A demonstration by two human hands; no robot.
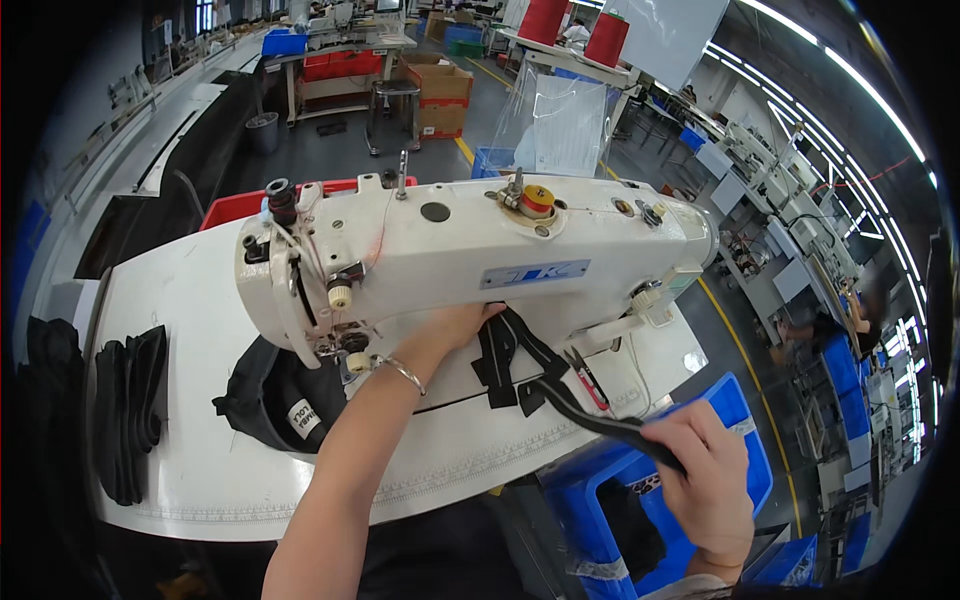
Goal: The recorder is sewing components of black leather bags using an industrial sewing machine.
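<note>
Strip (600,424), black with a pale lengthwise line, lay looped on the table (240,490) under the machine (430,245); its near end rose to the right over a blue bin (590,540). Right hand (705,475): fingers closed round that end. Left hand (465,326): reached beneath the machine's arm, fingertips at the strip's far part; whether it pinched or merely steadied could not be told. Step in hand, as judged: sorting or straightening the strip between both hands, well to the right of the needle area. Next move seemed to call for a firm right-hand hold, the loops laid flat and kept clear of the snips (590,385) just beside them. Counts: one machine; one pair of snips, red-handled; one labelled black piece (290,402), left of the left forearm; one folded black pile (130,410) farther left, layers too merged to count; two large red cones (607,40) behind the machine; one bin directly below the right hand, dark cloth inside. Number of strips uncertain, lengths overlapping.
</note>
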